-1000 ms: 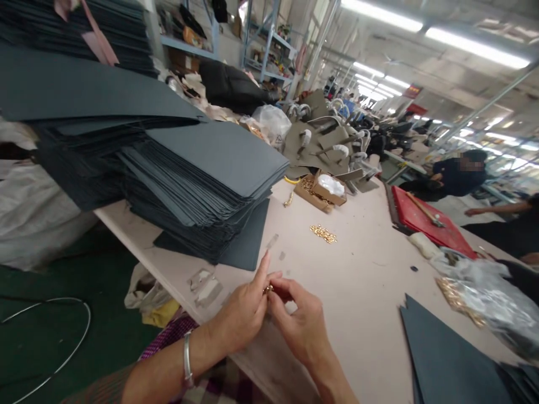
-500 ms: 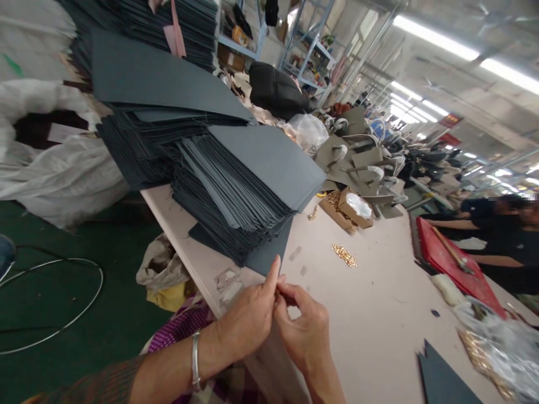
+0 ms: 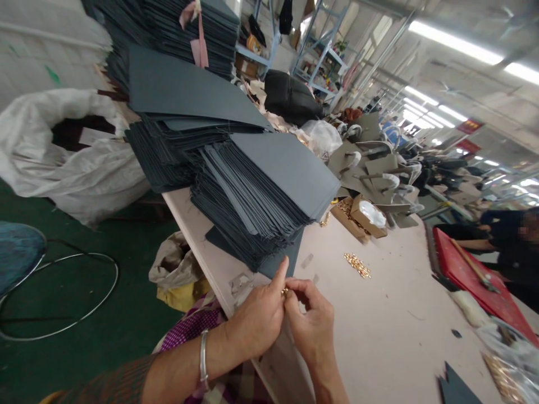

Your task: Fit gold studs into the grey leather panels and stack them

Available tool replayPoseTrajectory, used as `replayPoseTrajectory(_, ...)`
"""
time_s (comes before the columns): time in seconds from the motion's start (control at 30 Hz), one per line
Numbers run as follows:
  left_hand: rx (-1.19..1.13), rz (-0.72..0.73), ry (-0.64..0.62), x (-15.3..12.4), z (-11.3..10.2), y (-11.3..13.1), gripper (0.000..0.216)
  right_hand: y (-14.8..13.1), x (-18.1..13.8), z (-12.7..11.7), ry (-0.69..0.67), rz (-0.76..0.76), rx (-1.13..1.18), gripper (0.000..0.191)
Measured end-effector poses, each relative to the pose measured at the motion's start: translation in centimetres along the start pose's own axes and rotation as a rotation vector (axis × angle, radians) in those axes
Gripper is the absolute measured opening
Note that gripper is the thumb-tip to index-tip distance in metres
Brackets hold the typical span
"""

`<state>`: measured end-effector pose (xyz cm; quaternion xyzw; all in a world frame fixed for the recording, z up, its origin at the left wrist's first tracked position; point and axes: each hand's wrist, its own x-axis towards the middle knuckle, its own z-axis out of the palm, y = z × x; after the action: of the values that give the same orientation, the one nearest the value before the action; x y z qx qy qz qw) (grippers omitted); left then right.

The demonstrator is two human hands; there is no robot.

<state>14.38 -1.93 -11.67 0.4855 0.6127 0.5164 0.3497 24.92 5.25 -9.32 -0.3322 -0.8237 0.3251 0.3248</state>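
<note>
My left hand point(image 3: 256, 317) and my right hand point(image 3: 311, 325) meet at the near edge of the pale table point(image 3: 379, 325). Both pinch a small gold metal fitting point(image 3: 285, 291) between their fingertips. The left forefinger sticks up beside it. A silver bangle point(image 3: 204, 359) rings my left wrist. Just beyond my hands rises a tall stack of dark grey sheets point(image 3: 261, 196). A small heap of gold fittings point(image 3: 357, 265) lies on the table a little further out.
A cardboard box point(image 3: 356, 216) with gold parts and a white bag stands behind the heap. Grey cut pieces with white handles point(image 3: 370, 163) pile up further back. A red tray point(image 3: 475, 280) and a seated person point(image 3: 505, 235) are at right. White sacks point(image 3: 76, 163) and a wire hoop point(image 3: 63, 292) lie on the green floor at left.
The view has swung left and down, so the stack and the floor fill more of the picture. My hands stay together on the gold fitting, with the fingers shifting slightly.
</note>
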Motion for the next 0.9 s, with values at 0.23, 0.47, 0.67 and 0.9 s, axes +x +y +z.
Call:
replayPoseTrajectory(0.23,-0.335,-0.190,0.208,0.8,-1.3,1.0,0.047,-1.3,2.8,-1.3,0.005,-0.214,-0.004,0.017)
replayPoseTrajectory(0.47,-0.429,-0.267,0.147,0.5,-1.2,1.2,0.037,-5.4,9.8,-4.5,0.152,-0.350,-0.340,0.028)
replayPoseTrajectory(0.67,-0.408,-0.236,0.150,0.6,-0.9,-0.2,0.039,-5.7,11.6,-3.3,0.158,-0.416,-0.521,0.023)
replayPoseTrajectory(0.9,-0.692,-0.238,0.032,0.4,-2.0,1.4,0.067,-4.2,6.3,-6.8,0.032,-0.408,-0.284,0.019)
